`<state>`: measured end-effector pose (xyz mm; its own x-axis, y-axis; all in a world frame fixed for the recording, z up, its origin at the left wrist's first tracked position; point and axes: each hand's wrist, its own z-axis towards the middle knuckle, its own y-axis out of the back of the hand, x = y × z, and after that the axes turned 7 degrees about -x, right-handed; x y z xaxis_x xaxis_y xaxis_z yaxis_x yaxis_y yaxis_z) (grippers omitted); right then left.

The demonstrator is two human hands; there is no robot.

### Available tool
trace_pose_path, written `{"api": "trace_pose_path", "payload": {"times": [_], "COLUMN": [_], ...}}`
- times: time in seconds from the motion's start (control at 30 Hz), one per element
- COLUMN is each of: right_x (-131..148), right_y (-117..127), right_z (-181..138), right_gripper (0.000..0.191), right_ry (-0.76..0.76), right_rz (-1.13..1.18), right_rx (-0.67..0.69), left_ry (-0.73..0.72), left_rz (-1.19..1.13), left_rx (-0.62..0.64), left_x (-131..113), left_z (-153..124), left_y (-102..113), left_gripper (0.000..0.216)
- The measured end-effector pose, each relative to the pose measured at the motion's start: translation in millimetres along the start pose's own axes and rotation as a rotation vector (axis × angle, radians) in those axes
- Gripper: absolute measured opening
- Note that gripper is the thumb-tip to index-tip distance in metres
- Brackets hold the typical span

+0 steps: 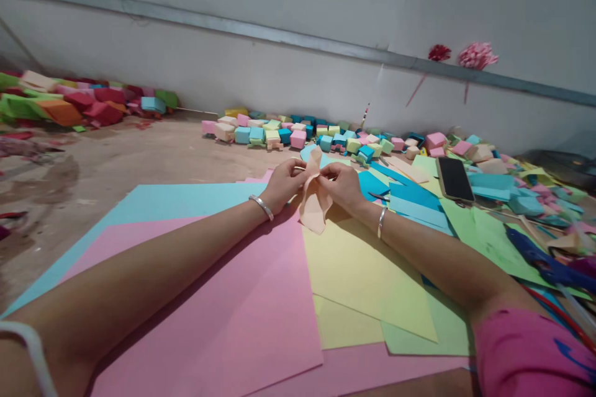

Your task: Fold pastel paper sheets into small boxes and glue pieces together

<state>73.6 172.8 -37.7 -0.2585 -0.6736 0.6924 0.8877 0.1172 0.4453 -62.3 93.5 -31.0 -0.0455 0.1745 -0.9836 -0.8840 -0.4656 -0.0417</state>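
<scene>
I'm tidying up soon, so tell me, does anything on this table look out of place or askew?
Mainly the phone: it lies among coloured papers on the right, though it isn't craft material. The large pink sheet also sits askew over the light blue sheet, their edges not lined up.

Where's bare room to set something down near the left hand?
Bare tabletop shows left of the left hand, bordered by the light-blue sheet, the bright paper pile and the row of small paper boxes. The right side is crowded: phone, blue tool, paper scraps.
</scene>
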Motion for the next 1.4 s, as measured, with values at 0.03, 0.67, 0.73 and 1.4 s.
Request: {"api": "trace_pose_path", "payload": {"times": [0.03, 0.67, 0.73, 1.4], "right_x": [0.5, 7.8, 6.2, 0.2], "right_y": [0.4, 4.2, 4.1, 0.5], "right_z": [-0.6, 2.1, 2.5, -3.0], "right_gripper": [0.009, 0.007, 0.01, 0.017], "right_ry": [0.011, -0.033, -0.037, -0.085], "right_rz": [-0.032, -0.376, -0.301, -0.013], "right_rx": [-0.006, 0.057, 0.054, 0.119], "left_ry": [-0.006, -0.086, -0.075, -0.002], "left_rz": [0.012, 0.11, 0.099, -0.024], "left_rx": [0.026, -0.006, -0.032, -0.009], "left_x": [-1.2, 5.2, 6.3, 8.0], "left_z": [-1.1, 1.3, 1.5, 5.0], "left_y": [0.0, 1.6, 1.7, 3.2], "left_gripper": [0.027, 0.027, 0.028, 0.03]}}
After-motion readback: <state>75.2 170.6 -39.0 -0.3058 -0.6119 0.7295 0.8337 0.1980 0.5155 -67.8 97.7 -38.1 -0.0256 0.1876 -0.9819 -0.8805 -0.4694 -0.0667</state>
